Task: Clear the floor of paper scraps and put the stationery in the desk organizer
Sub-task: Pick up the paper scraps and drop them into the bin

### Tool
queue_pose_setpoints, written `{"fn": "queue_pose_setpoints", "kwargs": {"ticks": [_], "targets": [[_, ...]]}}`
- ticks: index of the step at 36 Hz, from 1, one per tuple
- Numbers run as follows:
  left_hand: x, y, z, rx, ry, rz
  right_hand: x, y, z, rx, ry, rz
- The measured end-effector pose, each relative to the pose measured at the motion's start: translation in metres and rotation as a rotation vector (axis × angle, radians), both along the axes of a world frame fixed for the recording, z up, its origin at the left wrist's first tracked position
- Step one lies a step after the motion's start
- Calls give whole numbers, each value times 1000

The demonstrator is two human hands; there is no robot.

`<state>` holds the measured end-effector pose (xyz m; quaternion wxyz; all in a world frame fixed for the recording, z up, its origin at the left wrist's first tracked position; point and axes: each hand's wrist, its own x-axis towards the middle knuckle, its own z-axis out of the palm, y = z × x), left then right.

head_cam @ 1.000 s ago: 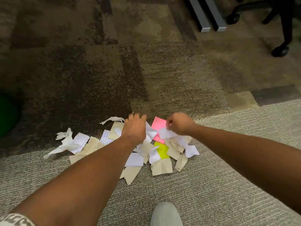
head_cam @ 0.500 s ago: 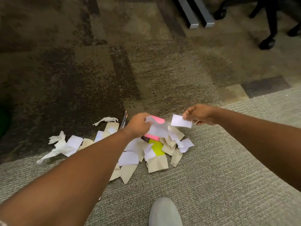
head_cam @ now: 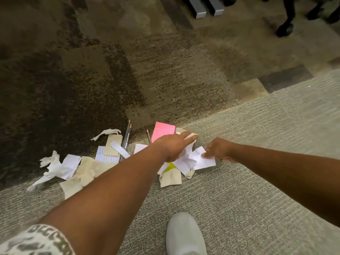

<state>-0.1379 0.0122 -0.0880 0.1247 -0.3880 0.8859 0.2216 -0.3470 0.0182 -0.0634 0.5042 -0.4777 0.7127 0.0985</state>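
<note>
Covering the floor: mottled brown carpet (head_cam: 128, 70) far, grey carpet (head_cam: 257, 181) near; chair caster (head_cam: 284, 30) far right; paper scraps (head_cam: 88, 168) and pencils (head_cam: 127, 138) strewn centre-left; left hand (head_cam: 173, 146) clutches scraps; right hand (head_cam: 219, 150) pinches white scrap (head_cam: 204, 159).

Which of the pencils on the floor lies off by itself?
The short pencil beside the pink notepad. The other two pencils lie together, further left, partly under paper scraps.
</note>
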Motion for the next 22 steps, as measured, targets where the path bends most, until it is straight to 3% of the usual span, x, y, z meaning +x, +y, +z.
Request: {"fn": "queue_pose_setpoints", "kwargs": {"ticks": [5,11,22], "targets": [[-5,7,3,-137,-67,37,3,-1,4,14,-28,10],[-2,7,16,-182,33,106,-20,-32,30,91,-5,172],[43,-5,26,-98,405,753,6,-36,33,2,-119,199]]}}
